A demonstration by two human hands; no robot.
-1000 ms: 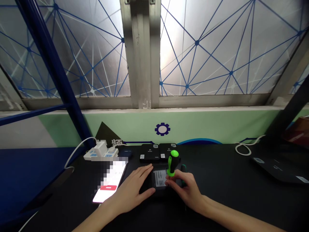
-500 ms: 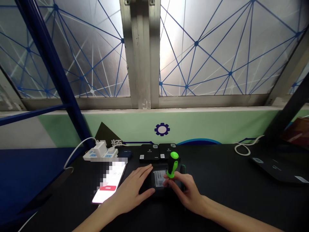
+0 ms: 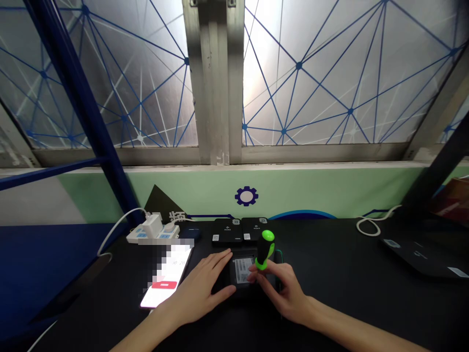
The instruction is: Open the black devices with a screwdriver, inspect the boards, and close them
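Note:
Between my hands lies a dark flat device point(image 3: 242, 270) with a printed silver label. My left hand point(image 3: 201, 284) rests open along its left side, the fingers stretched out and the thumb apart at the near left corner. In my right hand point(image 3: 284, 288), thumb and fingers pinch a green and black screwdriver point(image 3: 265, 250) low on the handle. It stands nearly upright over the right part of the device, its top leaning slightly right. My fingers hide its tip. A dark green-edged object point(image 3: 279, 256) shows partly behind my right hand.
Two black boxes point(image 3: 227, 231) with small labels sit side by side behind the device. To the left are a lit phone point(image 3: 168, 274) and a white power strip point(image 3: 137, 235) with plugs. A black flat device point(image 3: 421, 256) and a white cable point(image 3: 368, 230) lie at right.
The screwdriver's handle has tipped slightly to the right and turned, with its green stripe facing another way. My left hand has stayed in place.

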